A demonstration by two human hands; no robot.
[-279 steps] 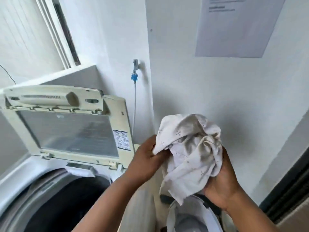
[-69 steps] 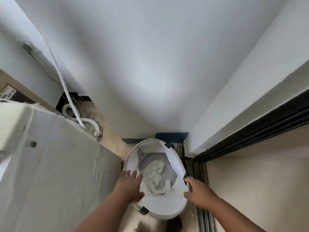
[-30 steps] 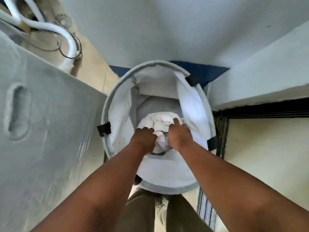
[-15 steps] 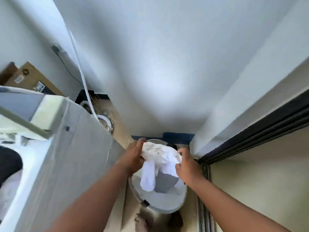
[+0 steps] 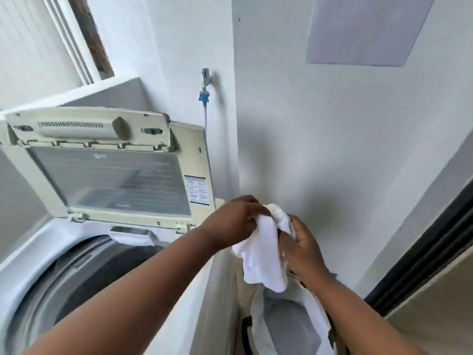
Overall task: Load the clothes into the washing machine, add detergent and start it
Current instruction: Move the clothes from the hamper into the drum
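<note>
Two hands on one white garment (image 5: 263, 252), and it's up in the air right beside the washing machine (image 5: 30, 254)! The left hand (image 5: 234, 221) has its fingers curled over the top of the bunched cloth, pinching it at the upper left. The right hand (image 5: 302, 248) grips it from the other side, fingers wrapped into the folds, with a little of the fabric poking out above the knuckles. The loose end of the garment hangs down between the two wrists, dangling just above the white laundry basket (image 5: 258, 326), which stands on the floor tight against the machine's right side panel.

Over on the left, the washing machine is wide open. Its cream lid (image 5: 110, 175) stands upright at the back, clear window facing us, a printed label (image 5: 198, 190) on its right frame. Below it the drum (image 5: 84, 275) gapes dark, ringed by a grey rim. The garment is to the right of the drum opening, not over it.

Behind, a thin hose with a blue fitting (image 5: 204, 97) drops from a wall tap, and a pale sheet of paper (image 5: 363, 29) is fixed high on the right wall.
</note>
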